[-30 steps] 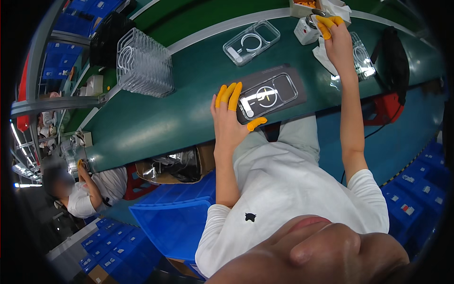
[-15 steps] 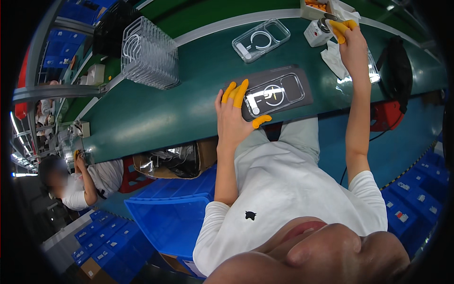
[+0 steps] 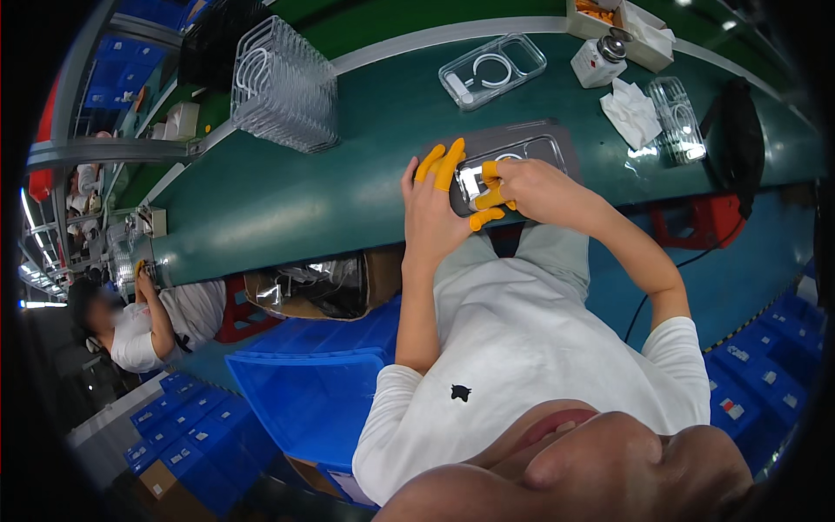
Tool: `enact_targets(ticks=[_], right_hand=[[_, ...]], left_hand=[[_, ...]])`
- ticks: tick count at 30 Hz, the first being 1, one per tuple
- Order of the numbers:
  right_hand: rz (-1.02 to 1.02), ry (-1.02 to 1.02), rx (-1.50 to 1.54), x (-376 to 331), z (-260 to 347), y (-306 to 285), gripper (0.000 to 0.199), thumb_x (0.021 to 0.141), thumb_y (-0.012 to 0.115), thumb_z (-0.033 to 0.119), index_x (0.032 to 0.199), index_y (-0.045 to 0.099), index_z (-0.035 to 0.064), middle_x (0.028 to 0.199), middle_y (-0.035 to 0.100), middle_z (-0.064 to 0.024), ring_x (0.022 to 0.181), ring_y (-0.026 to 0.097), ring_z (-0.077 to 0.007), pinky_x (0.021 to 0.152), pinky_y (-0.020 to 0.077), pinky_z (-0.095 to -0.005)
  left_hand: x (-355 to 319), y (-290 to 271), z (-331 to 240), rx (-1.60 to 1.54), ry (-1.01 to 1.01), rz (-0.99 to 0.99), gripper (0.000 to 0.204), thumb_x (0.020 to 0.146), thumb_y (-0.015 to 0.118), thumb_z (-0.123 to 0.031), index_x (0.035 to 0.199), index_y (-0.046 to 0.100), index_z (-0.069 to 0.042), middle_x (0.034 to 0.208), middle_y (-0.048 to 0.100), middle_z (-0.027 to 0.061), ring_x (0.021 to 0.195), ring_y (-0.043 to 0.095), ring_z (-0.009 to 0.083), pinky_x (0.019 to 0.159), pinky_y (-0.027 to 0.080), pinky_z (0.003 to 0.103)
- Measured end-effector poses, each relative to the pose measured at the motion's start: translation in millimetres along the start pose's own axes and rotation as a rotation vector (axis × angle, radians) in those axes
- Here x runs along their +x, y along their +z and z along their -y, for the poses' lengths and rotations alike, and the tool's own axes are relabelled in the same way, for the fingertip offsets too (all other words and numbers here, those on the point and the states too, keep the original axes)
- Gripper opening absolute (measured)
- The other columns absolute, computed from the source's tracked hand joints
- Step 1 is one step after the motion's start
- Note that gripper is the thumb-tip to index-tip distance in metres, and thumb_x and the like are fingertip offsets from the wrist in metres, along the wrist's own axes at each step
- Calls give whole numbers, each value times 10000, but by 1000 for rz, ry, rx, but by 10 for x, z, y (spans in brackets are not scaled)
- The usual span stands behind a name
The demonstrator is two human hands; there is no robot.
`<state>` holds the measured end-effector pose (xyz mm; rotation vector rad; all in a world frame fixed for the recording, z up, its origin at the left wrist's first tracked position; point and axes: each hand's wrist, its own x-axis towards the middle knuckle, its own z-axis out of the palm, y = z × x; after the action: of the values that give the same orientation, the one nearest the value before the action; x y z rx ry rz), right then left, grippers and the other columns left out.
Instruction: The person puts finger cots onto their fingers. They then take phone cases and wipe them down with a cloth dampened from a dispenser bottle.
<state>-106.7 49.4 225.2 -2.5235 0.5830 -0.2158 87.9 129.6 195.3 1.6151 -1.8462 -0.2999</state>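
A clear phone case (image 3: 537,148) with a white ring lies on a dark grey mat (image 3: 509,133) near the bench's front edge. Yellow finger cots cover several of my fingertips. My left hand (image 3: 432,204) grips the case's left end, fingers along the upper side and thumb at the lower corner. Bent over the case, my right hand (image 3: 531,187) has its fingers drawn together and pressed on the left part; whatever they hold is hidden. A second clear case (image 3: 492,71) lies farther back. At the far right are a white pump bottle (image 3: 598,61) and a crumpled white tissue (image 3: 630,113).
Clear cases stand in a stacked row (image 3: 283,87) at the back left. More clear cases (image 3: 677,120) lie beside a black bag (image 3: 735,143) on the right. Small boxes (image 3: 645,36) line the back edge. A blue bin (image 3: 304,400) is left of me; a co-worker (image 3: 139,335) sits farther left.
My right hand has come from the pump bottle, where a white scrap showed at its fingers, down and left onto the case. My left hand has stayed at the case's left end.
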Motion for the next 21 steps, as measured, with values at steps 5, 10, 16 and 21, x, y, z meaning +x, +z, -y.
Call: enact_targets(ticks=[5,10,16,21], right_hand=[[47,59,-52,-198,-127,-212,226,730,646,-72,924,752,-20,988,643,-147,881,651,-344,785,537,-412],[-7,96,-154,-349,-231,-345,222,741,636,-71,896,768,19,988,654,-143,850,654,-337,733,547,-413],[-73,-66,-94,-39,-161,54,138,747,679,-33,863,750,-13,978,646,-127,842,667,-297,715,552,-380],[-18,9,-141,-280,-293,-184,143,743,698,-45,874,749,-21,953,635,-118,838,666,-285,733,555,-358]], left_hand=[[14,-54,-69,-31,-32,26,930,647,885,-467,1403,527,-60,1258,637,125,1278,537,315,1176,243,536],[16,14,7,-63,-37,61,968,635,886,-485,1429,514,-75,1238,635,122,1278,534,311,1177,237,539],[26,96,82,-19,31,-13,977,588,917,-463,1408,536,-95,1234,637,108,1278,536,298,1165,253,522],[3,102,86,-38,9,1,976,574,935,-431,1404,539,-101,1237,630,104,1290,526,290,1165,250,525]])
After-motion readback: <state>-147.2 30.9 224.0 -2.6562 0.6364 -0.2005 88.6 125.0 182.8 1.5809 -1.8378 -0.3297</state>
